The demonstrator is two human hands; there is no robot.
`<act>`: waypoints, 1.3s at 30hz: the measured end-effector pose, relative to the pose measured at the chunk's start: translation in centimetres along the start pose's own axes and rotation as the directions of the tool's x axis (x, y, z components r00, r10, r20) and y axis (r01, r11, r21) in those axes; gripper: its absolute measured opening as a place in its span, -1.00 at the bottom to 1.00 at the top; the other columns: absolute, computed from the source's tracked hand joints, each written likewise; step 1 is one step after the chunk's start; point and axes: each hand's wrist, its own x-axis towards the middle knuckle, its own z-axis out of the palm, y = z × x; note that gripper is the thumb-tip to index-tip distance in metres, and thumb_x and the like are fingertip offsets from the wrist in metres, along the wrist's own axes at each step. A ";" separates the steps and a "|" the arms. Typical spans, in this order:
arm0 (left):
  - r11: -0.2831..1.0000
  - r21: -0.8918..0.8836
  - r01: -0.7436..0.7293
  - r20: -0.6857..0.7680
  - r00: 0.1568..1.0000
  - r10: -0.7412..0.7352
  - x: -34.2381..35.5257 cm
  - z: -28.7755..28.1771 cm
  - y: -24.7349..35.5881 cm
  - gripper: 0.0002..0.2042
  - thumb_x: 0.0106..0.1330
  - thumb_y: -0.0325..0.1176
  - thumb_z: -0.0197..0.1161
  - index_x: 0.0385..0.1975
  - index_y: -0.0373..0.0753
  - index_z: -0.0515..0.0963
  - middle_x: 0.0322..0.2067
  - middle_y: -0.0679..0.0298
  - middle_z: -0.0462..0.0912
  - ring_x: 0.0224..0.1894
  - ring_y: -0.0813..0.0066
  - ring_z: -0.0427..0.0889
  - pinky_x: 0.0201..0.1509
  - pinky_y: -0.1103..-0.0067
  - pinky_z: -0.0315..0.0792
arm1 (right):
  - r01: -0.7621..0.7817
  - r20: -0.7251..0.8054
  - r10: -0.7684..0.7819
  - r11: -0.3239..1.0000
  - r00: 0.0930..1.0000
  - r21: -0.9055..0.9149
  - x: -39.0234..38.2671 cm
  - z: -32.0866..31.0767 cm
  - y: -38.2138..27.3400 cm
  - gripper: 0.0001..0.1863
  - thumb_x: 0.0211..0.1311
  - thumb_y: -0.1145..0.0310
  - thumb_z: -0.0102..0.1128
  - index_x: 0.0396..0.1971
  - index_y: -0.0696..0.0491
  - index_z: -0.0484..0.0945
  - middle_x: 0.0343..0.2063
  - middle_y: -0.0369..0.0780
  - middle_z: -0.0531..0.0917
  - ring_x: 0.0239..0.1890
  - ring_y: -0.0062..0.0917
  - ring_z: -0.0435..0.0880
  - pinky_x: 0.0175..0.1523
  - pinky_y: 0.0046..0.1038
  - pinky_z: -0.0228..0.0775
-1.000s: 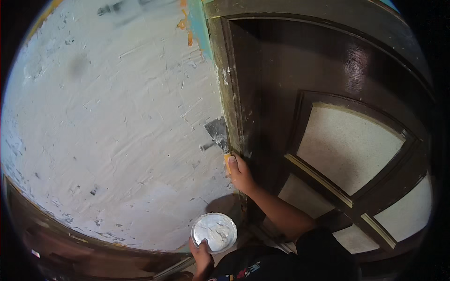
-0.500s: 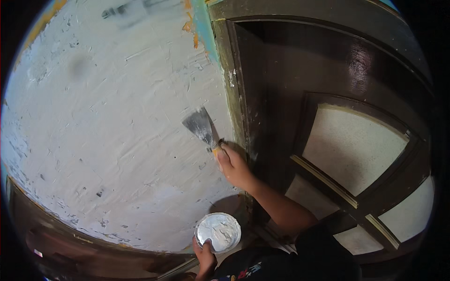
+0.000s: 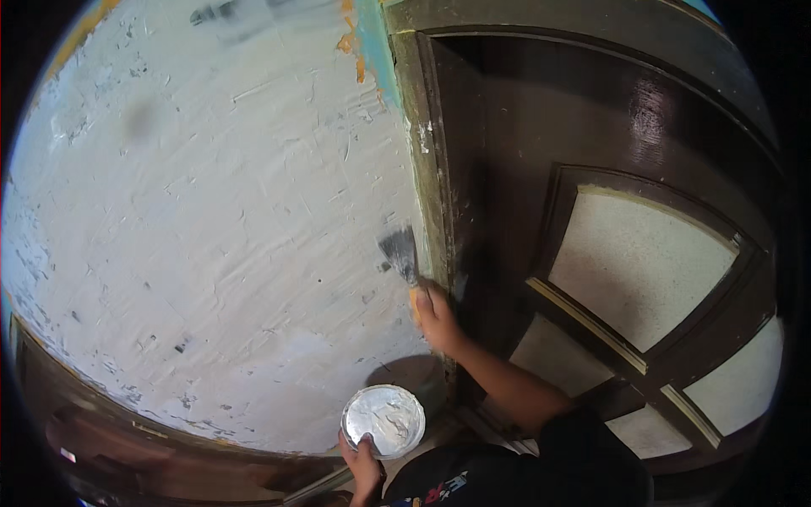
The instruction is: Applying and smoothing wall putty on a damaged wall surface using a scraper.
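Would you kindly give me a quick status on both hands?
Right hand gripping metal putty knife, blade on white plastered wall beside dark wooden door frame. Left hand holding round putty bowl. Nothing obstructing.

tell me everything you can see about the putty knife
The putty knife has a flat, grey metal blade that widens toward its tip and a yellowish handle, mostly hidden in the right hand. It points up, tilted slightly left, its blade laid against the white plastered wall right beside the dark door frame.

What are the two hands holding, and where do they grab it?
The right hand grips a putty knife by its handle. The left hand holds a round tin of white filler at its near rim.
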 end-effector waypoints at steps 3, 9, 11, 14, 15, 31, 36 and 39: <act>0.999 0.040 -0.023 -0.011 1.000 0.023 -0.2 0.4 0.5 -0.56 0.08 -0.59 -0.04 0.04 -0.37 0.23 -0.09 0.15 0.41 -0.05 0.41 0.37 0.07 0.57 0.20 | -0.214 0.004 0.214 0.976 0.977 0.046 -8.9 -2.4 8.0 -0.70 0.34 0.19 -0.24 -0.46 0.09 0.33 -0.70 -0.36 0.28 -0.64 -0.68 0.24 -0.51 -0.55 0.14; 0.993 0.117 -0.023 -0.008 1.000 0.024 -0.5 0.3 0.2 -0.53 0.07 -0.59 -0.04 0.07 -0.35 0.20 -0.06 0.14 0.39 -0.03 0.39 0.37 0.08 0.55 0.21 | -0.133 0.030 0.130 0.981 0.991 0.145 -1.8 -2.3 -0.1 -0.70 0.34 0.20 -0.25 -0.51 0.06 0.32 -0.71 -0.38 0.26 -0.66 -0.68 0.22 -0.52 -0.55 0.13; 0.998 0.039 0.048 0.023 0.999 -0.049 -0.7 1.2 0.8 -0.54 0.08 -0.59 -0.04 0.07 -0.35 0.20 -0.06 0.14 0.40 -0.04 0.40 0.38 0.07 0.56 0.22 | -0.097 0.038 0.091 0.971 0.995 0.217 -0.3 -1.8 -0.6 -0.70 0.35 0.22 -0.26 -0.51 0.07 0.32 -0.72 -0.39 0.26 -0.67 -0.68 0.22 -0.53 -0.55 0.13; 0.999 0.007 0.052 0.022 0.998 -0.052 -0.5 2.0 1.0 -0.53 0.09 -0.61 -0.04 0.08 -0.34 0.18 -0.06 0.14 0.39 -0.06 0.42 0.38 0.06 0.55 0.23 | -0.104 0.001 0.104 0.995 0.995 0.001 -2.7 -1.9 3.4 -0.69 0.35 0.23 -0.27 -0.52 0.07 0.34 -0.72 -0.39 0.27 -0.69 -0.68 0.23 -0.56 -0.55 0.13; 0.999 -0.007 0.051 0.041 0.998 -0.050 -0.6 2.5 1.3 -0.52 0.09 -0.61 -0.04 0.09 -0.34 0.18 -0.06 0.14 0.39 -0.05 0.42 0.38 0.06 0.55 0.23 | -0.214 0.057 0.212 0.976 0.976 0.040 -5.6 -3.1 6.4 -0.69 0.35 0.22 -0.26 -0.53 0.07 0.34 -0.72 -0.39 0.26 -0.68 -0.68 0.24 -0.56 -0.54 0.13; 0.999 0.010 -0.031 -0.007 0.999 0.031 -0.3 2.1 -0.1 -0.55 0.06 -0.60 -0.06 0.04 -0.38 0.23 -0.09 0.14 0.40 -0.06 0.40 0.38 0.05 0.57 0.23 | -0.308 0.069 0.311 0.950 0.948 -0.044 -11.8 -6.1 10.1 -0.71 0.32 0.23 -0.21 -0.45 0.13 0.37 -0.66 -0.29 0.38 -0.59 -0.56 0.34 -0.43 -0.45 0.23; 0.998 0.052 -0.036 -0.009 0.999 0.037 -1.1 2.2 -0.6 -0.56 0.09 -0.56 -0.03 0.05 -0.37 0.24 -0.08 0.14 0.41 -0.06 0.40 0.38 0.07 0.56 0.22 | 0.017 -0.047 -0.022 0.993 0.999 -0.118 -4.8 -4.2 2.2 -0.69 0.33 0.22 -0.25 -0.47 0.13 0.34 -0.68 -0.29 0.34 -0.61 -0.57 0.31 -0.45 -0.47 0.21; 0.999 -0.032 -0.009 -0.021 1.000 0.008 -1.0 2.9 0.3 -0.56 0.12 -0.57 -0.05 0.07 -0.37 0.21 -0.09 0.14 0.41 -0.08 0.42 0.39 0.04 0.57 0.24 | -0.023 -0.010 0.023 0.999 1.000 -0.028 -1.3 -3.2 -0.1 -0.67 0.35 0.20 -0.25 -0.48 0.13 0.33 -0.69 -0.30 0.32 -0.61 -0.60 0.30 -0.47 -0.49 0.20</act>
